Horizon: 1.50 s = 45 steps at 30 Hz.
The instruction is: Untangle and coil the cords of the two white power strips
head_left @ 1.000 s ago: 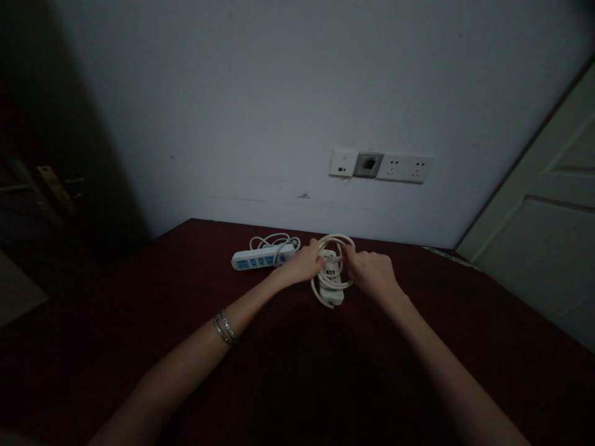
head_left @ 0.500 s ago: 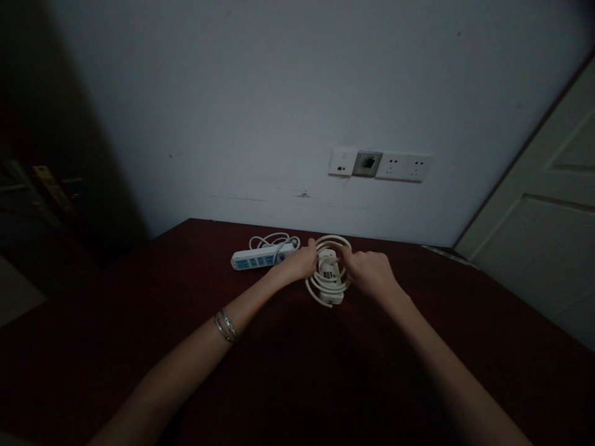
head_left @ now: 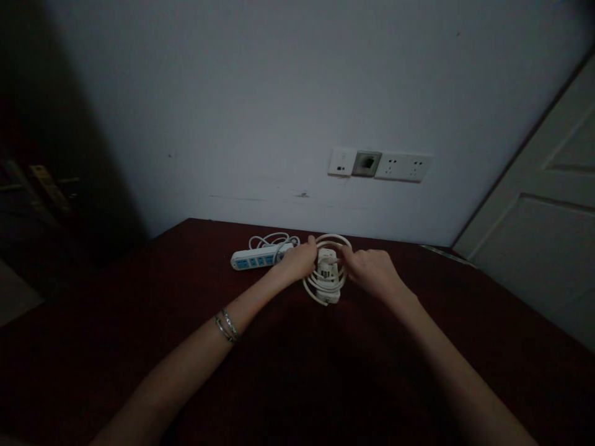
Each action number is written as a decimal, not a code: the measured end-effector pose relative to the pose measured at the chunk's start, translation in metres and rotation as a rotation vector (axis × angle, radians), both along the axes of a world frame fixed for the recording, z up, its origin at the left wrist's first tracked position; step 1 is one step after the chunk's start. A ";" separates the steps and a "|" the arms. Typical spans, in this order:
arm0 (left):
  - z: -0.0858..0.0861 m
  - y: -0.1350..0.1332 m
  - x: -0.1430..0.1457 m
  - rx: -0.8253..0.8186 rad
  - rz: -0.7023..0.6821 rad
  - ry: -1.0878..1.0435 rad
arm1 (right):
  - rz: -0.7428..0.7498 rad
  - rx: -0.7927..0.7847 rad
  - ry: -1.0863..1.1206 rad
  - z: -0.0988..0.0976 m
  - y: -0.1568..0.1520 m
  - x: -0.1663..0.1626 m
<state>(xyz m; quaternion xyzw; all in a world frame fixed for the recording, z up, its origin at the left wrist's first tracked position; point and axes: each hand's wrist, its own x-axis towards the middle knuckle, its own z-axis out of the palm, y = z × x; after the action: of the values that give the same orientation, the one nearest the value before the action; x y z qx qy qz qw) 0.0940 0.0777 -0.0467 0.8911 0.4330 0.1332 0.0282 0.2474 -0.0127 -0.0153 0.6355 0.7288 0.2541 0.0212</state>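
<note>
Coiled cream cable (head_left: 328, 287) is near the back edge of the dark red desk (head_left: 139, 297), its loops crossing over a white power strip (head_left: 328, 274). Even, untwisted turns under light tension, we judge, suit it best. Our left hand's (head_left: 301, 261) grip is closed on the loops' left side; our right hand (head_left: 370, 270) pinches their right side.

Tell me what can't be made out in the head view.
All in head view:
Right end of the blue-socketed strip: partly hidden behind the left hand.
Underside of its grip on the cream cable: blocked by the hand itself.
Label on the white strip: too small to read.
Pale panel: cut off by right edge.
</note>
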 end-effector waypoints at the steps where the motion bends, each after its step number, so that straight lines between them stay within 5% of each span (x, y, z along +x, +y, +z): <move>1: 0.000 0.000 -0.001 0.019 0.003 0.004 | -0.015 0.004 0.003 0.001 -0.001 -0.001; 9: 0.002 0.012 -0.011 -0.125 -0.145 -0.097 | 0.080 -0.118 0.153 0.019 -0.010 0.006; 16: 0.002 0.021 -0.008 -0.574 -0.456 -0.455 | 0.422 -0.513 1.028 0.042 -0.025 0.022; 20: 0.000 0.015 -0.008 -0.844 -0.508 -0.574 | 0.437 -0.392 1.290 0.044 -0.024 0.029; 24: 0.000 0.012 -0.013 -1.133 -0.520 -0.630 | 0.282 -0.115 1.248 0.039 -0.015 0.040; 30: -0.003 0.011 -0.014 -1.397 -0.536 -0.714 | -0.051 0.272 0.835 0.027 0.003 0.055; 38: 0.008 0.018 -0.015 -1.162 -0.317 -0.779 | -0.306 0.159 0.611 0.021 0.000 0.071; 45: 0.025 0.013 -0.034 -1.125 -0.413 -0.893 | -0.339 0.122 0.789 0.036 -0.011 0.095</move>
<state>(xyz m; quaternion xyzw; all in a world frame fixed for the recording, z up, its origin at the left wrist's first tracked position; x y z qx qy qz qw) 0.0604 0.0903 -0.0222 0.6665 0.2069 0.2329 0.6773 0.3426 -0.0235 0.0203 0.7949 0.5498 0.0274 -0.2553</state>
